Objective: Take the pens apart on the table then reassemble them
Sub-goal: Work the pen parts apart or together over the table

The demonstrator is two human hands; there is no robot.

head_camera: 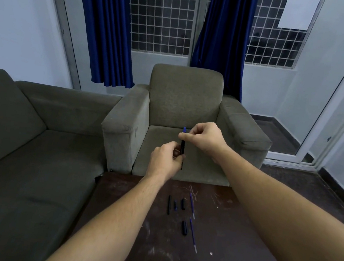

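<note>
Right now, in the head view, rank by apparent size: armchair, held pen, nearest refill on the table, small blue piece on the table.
1. armchair
2. held pen and nearest refill: similar length, different distances, so unranked
3. small blue piece

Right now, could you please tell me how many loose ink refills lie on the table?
2. The far refill lies beside a short black piece; the near refill beside a black cap. The held pen may hide another.

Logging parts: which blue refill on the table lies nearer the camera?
The near refill, beside the lone black cap; the far refill lies toward the armchair.
</note>
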